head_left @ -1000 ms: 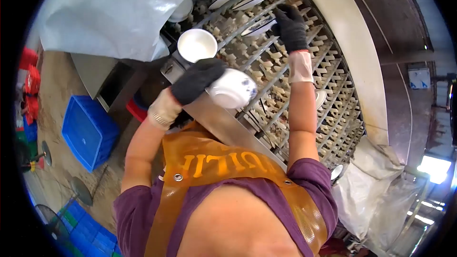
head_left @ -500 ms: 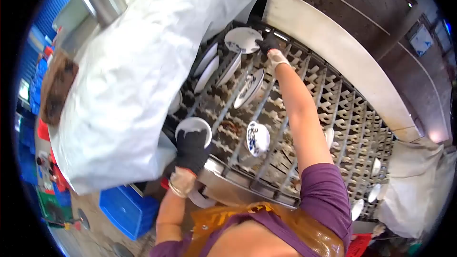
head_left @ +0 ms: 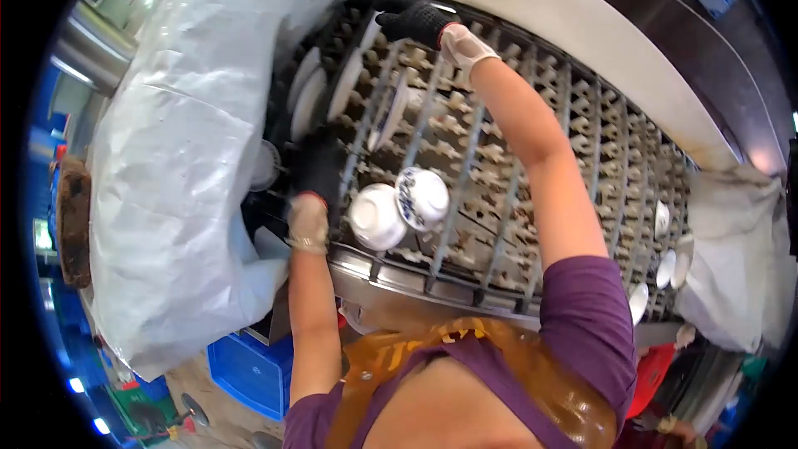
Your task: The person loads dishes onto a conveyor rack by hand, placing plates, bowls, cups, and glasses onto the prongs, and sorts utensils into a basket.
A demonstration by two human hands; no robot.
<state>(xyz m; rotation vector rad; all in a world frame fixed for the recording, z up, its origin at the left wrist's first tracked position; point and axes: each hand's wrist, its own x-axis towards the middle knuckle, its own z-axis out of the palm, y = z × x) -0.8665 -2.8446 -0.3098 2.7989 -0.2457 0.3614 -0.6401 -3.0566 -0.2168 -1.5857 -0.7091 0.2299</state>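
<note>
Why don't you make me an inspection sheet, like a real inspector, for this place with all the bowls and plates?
Surface: metal rack with bars and rows of pale pegs.
Job's things: two bowls side by side, one with a blue pattern; several plates standing on edge; small white dishes near the grey curtain.
Clutter: blue tub down past the left arm.
Hands: both in black gloves; left hand blurred near the plates, right hand at the rack's far side; neither grip is clear.
Cables: nothing seen.
Surroundings: big whitish plastic sheet on the left, grey curtain on the right.
</note>
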